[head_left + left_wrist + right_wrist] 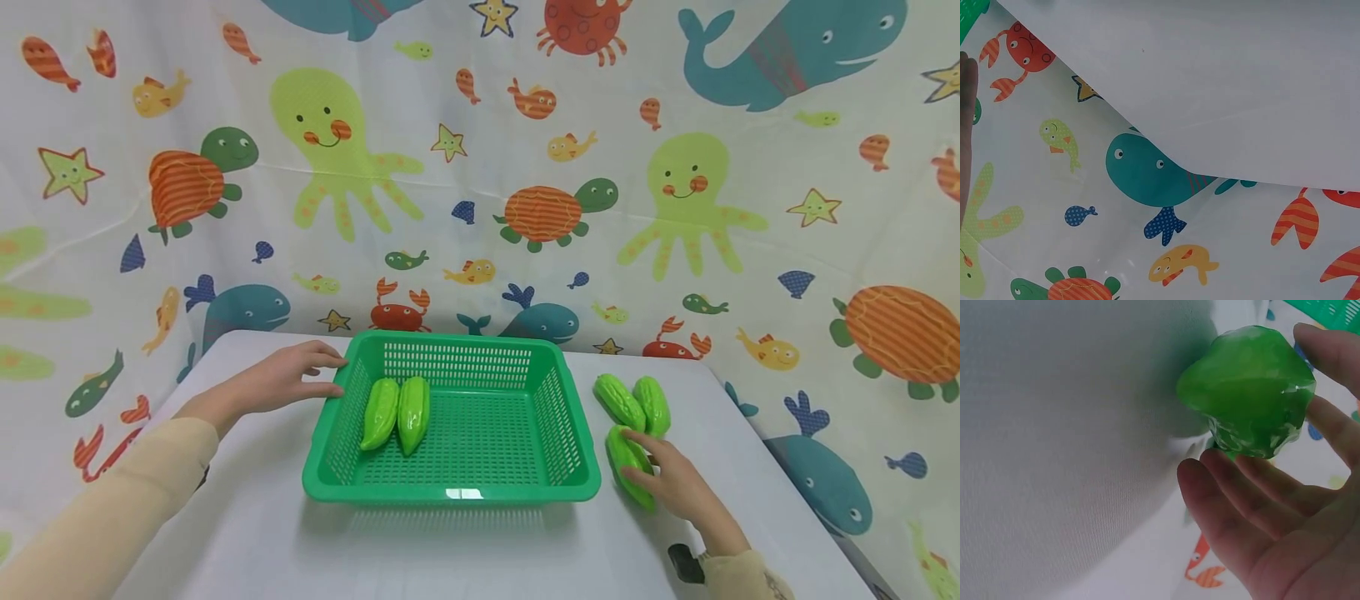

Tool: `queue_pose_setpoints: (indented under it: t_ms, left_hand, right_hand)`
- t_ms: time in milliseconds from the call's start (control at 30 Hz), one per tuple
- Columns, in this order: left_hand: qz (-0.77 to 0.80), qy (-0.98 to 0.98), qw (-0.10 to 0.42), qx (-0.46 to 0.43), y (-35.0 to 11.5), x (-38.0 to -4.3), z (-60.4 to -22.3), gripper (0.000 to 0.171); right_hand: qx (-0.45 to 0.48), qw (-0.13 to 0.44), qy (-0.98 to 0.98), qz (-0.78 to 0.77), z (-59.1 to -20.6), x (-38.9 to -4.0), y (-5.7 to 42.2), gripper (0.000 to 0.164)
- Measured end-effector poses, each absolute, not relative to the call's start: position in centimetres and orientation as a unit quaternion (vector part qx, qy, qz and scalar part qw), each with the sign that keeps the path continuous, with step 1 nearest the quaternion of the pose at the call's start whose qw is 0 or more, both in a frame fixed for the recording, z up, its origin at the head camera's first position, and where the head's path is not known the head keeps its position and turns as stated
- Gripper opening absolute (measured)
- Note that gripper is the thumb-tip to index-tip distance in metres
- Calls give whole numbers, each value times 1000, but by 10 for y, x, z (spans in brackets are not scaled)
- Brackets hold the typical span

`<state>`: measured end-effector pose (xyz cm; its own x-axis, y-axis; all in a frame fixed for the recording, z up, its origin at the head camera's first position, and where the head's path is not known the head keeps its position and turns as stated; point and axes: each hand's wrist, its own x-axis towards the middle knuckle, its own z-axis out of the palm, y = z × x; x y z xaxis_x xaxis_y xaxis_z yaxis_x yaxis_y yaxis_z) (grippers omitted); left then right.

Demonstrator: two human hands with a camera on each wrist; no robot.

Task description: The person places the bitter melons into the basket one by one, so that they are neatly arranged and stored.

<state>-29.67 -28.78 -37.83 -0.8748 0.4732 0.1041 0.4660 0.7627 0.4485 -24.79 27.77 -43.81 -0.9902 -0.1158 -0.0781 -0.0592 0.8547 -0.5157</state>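
Two bright green toy bitter melons (397, 412) lie side by side at the left inside a green plastic basket (450, 494). My left hand (288, 377) is at the basket's left rim, fingers extended toward it; whether they touch is hard to tell. Only a sliver of that hand shows in the left wrist view. Right of the basket, my right hand (671, 479) reaches over a bitter melon (624, 454). In the right wrist view its fingers (1260, 506) are spread loosely around that bitter melon (1250, 394), not closed on it. Two more bitter melons (652, 407) lie just beyond.
A white table (420, 554) carries everything. Behind and beside it hangs a pale cloth (420, 275) printed with sea animals. A black wrist strap (686, 563) shows at my right wrist.
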Motion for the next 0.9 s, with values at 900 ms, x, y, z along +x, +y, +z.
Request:
queue_pose_setpoints:
  t_ms: [900]
  left_hand:
    - [243, 936, 2, 256, -287, -298, -378, 59]
  right_hand:
    - [-74, 79, 958, -265, -432, -251, 281, 55]
